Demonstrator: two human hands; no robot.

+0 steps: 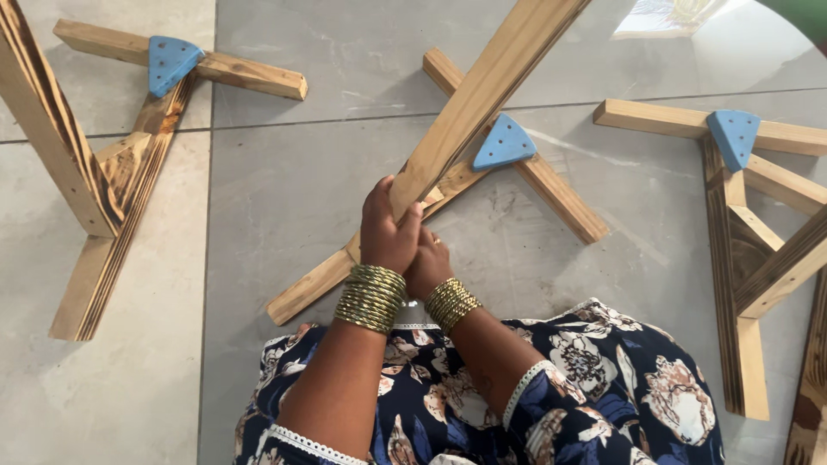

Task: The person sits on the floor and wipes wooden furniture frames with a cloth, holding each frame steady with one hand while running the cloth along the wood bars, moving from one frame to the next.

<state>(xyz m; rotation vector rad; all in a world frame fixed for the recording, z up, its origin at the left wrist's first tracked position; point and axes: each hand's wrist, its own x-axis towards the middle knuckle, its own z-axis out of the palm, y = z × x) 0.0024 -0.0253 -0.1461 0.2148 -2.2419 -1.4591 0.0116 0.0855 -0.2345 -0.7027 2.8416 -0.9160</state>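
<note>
Wooden bar (482, 90), pale and long, slants up to the right from both hands, which close around its lower end; beneath them its cross-shaped wooden stand (517, 185) lies on the grey tiled floor (284, 185). Well left of the left hand (388, 232) stands a second wooden stand (95, 181); the right hand (431, 263) sits just beside the left, and far to its right lies a third wooden stand (749, 224). Three blue triangular plates (505, 144) show, one per stand. Stacked gold bangles (372, 298) ring both wrists.
</note>
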